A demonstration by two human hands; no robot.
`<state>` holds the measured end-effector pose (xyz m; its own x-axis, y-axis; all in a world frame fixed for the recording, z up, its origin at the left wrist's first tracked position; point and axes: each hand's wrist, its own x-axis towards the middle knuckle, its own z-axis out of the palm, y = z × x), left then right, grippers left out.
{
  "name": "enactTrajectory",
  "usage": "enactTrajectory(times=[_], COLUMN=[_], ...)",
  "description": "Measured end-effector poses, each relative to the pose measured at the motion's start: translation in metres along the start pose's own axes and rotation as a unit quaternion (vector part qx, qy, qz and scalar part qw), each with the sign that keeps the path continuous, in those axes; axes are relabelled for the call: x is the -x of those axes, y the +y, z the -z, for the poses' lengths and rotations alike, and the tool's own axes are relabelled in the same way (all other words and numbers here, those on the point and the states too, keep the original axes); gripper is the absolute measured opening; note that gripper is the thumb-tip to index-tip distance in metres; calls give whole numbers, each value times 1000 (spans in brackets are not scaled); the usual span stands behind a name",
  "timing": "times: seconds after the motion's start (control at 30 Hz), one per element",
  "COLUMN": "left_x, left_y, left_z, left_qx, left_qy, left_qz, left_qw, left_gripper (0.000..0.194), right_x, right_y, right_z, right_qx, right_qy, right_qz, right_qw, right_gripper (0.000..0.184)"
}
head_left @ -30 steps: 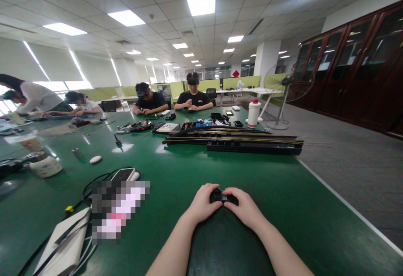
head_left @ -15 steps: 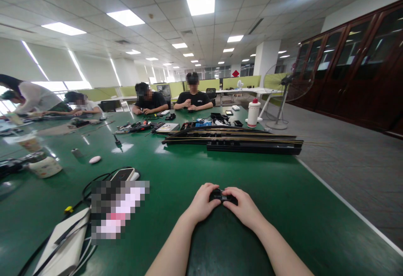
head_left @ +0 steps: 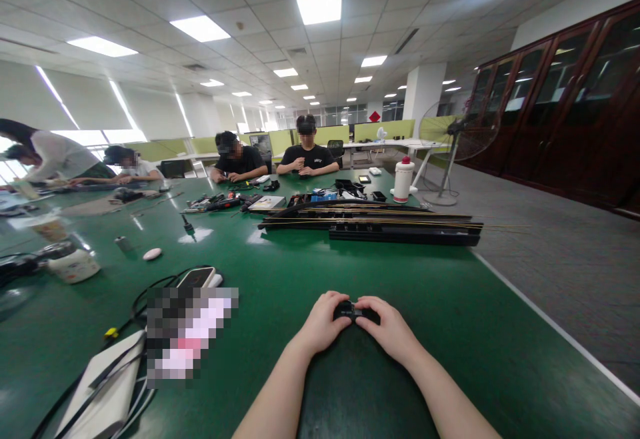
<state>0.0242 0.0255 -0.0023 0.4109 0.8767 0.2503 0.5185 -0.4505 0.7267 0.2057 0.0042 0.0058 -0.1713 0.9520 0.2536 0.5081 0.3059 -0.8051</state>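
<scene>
My left hand (head_left: 323, 322) bare, my right hand (head_left: 391, 331) bare too, both of like build. Fingers slim, tips rounded; nails too small to make out. Wrists narrow, uncovered. My left forearm (head_left: 277, 385) and my right forearm (head_left: 445, 385) uncovered down to lower edge of view, smooth in outline, widening gradually from wrists. Fine marks too small to tell. Upper arms and clothing out of view.
</scene>
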Motion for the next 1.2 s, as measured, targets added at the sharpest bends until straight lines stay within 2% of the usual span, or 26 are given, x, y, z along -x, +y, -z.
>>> enactTrajectory(times=[0.27, 0.57, 0.87, 1.2], left_x=[0, 1, 1, 1], left_y=[-2, -2, 0, 1], left_z=[1, 0, 1, 2], left_qx=[-1, -5, -6, -6], left_qy=[0, -5, -6, -5], left_qz=[-2, 4, 3, 9], left_qw=[1000, 1000, 1000, 1000], left_gripper=[38, 40, 41, 41], right_x=[-2, -6, -8, -9], right_y=[-1, 9, -1, 3], right_z=[6, 9, 15, 19], right_qx=[-58, -155, -284, -334], right_qy=[24, 67, 143, 197], right_qz=[-59, -74, -136, -168], right_qw=[996, 983, 938, 906], right_gripper=[24, 29, 46, 51])
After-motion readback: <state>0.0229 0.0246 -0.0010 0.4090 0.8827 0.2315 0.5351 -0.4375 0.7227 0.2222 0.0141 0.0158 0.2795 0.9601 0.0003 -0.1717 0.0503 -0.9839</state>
